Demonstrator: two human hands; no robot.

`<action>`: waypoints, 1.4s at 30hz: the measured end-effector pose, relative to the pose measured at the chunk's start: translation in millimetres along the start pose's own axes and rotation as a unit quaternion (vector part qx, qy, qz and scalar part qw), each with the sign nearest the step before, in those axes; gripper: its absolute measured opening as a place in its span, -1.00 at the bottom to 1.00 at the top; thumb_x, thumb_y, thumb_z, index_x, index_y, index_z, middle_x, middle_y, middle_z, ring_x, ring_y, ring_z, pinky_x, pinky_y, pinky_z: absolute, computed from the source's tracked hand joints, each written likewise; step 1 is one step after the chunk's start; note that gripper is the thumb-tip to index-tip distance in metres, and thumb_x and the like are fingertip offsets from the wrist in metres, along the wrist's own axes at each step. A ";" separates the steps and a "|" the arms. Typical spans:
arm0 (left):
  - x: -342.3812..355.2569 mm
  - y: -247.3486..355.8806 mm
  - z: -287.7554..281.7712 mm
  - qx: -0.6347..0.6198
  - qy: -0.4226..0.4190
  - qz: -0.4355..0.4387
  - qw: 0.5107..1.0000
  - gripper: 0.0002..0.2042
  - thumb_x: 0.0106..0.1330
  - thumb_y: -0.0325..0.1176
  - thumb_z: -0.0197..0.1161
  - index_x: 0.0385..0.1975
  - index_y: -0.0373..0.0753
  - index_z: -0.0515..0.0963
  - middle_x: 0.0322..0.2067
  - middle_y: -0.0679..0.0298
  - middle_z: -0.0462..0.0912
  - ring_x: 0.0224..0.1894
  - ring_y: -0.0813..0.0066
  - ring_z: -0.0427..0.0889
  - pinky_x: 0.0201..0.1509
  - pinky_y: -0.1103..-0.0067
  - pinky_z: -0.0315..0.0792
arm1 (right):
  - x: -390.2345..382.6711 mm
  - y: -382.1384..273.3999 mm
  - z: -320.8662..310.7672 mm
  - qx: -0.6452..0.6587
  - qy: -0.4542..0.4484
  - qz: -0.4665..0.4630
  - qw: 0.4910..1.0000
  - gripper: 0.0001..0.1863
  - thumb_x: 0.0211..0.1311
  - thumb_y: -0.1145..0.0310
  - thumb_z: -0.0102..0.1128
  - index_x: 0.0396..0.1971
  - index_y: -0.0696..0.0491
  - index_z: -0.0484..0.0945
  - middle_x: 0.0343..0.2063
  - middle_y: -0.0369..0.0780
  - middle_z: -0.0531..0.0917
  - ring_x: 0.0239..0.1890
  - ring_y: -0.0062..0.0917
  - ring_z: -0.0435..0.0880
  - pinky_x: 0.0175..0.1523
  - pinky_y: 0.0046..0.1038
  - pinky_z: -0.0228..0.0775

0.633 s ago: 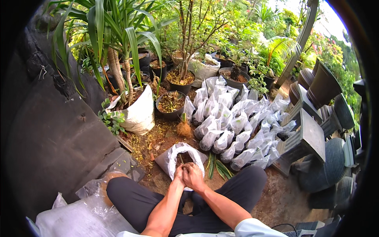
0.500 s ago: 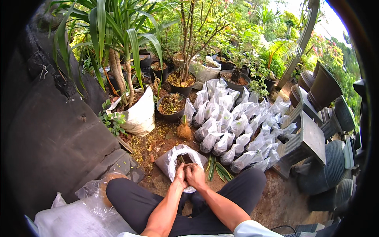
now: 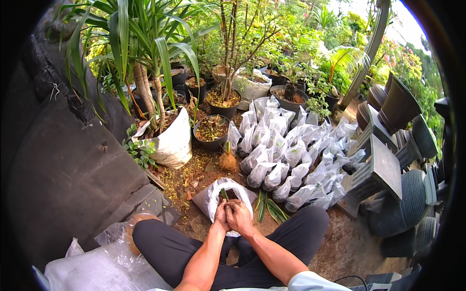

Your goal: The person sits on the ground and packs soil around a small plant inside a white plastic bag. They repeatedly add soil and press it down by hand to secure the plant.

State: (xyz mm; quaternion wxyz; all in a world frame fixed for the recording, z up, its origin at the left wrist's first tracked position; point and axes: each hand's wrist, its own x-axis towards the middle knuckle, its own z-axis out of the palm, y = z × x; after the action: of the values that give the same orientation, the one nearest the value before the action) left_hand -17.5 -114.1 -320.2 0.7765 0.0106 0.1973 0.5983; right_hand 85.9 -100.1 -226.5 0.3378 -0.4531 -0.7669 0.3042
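Note:
My left hand (image 3: 221, 217) and my right hand (image 3: 239, 217) are pressed together over the mouth of a white sack (image 3: 212, 196) between my knees. Their fingers are closed around a brown clump (image 3: 234, 200), mostly hidden by the hands. Just above the fingers a short green leaf piece (image 3: 224, 194) sticks up; whether it is set in the clump I cannot tell. Dark soil shows inside the sack. Beyond it, a leaf cutting with a brown fibre ball (image 3: 227, 161) stands on the ground. Long green leaves (image 3: 262, 206) lie right of the sack.
Rows of clear plastic bags (image 3: 293, 155) with dark bases stand to the right. Black pots and planters (image 3: 398, 203) are stacked at far right. A white grow bag (image 3: 172, 140) holds a long-leaved plant. Dark sheeting (image 3: 73, 169) covers the left; a plastic sack (image 3: 102, 266) lies beside my knee.
My hands have shifted slightly, staying together over the sack. The green leaf piece and brown clump show more plainly now. The whole view has moved a little.

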 end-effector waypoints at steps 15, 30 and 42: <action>-14.8 6.0 50.8 -0.015 0.143 -0.015 0.989 -0.42 0.44 0.14 -0.29 -0.06 -0.17 0.58 -0.05 0.17 0.65 0.00 0.14 0.60 0.14 0.21 0.44 | 9.3 5.6 -7.0 0.094 -0.038 0.060 0.993 -0.69 0.26 0.25 0.06 -0.23 0.14 0.67 -0.07 -0.01 0.64 0.05 -0.12 0.57 0.20 -0.21 0.33; 5.8 -14.4 -9.9 -0.023 0.100 0.020 0.994 -0.54 0.45 0.06 -0.16 -0.09 -0.16 0.58 -0.09 0.17 0.65 -0.02 0.16 0.60 0.12 0.21 0.46 | -8.3 -0.2 -0.4 -0.004 0.041 -0.058 0.997 -0.78 0.13 0.30 0.18 -0.29 0.09 0.66 -0.18 -0.05 0.66 -0.11 -0.11 0.62 0.04 -0.19 0.45; -9.6 4.2 42.4 0.003 0.168 -0.033 0.985 -0.53 0.44 0.06 -0.16 -0.07 -0.18 0.56 -0.07 0.15 0.64 0.00 0.18 0.60 0.16 0.24 0.44 | 8.0 11.2 -0.4 0.184 0.004 0.181 0.966 -0.68 0.19 0.24 0.16 -0.18 0.14 0.65 -0.18 -0.10 0.70 -0.11 -0.34 0.66 0.04 -0.37 0.43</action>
State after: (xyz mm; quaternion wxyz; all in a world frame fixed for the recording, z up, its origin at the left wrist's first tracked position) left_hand -9.9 -112.6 -277.3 0.7516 -0.0939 0.3269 0.5652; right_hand 88.8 -88.3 -233.0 0.3579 -0.5155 -0.6017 0.4940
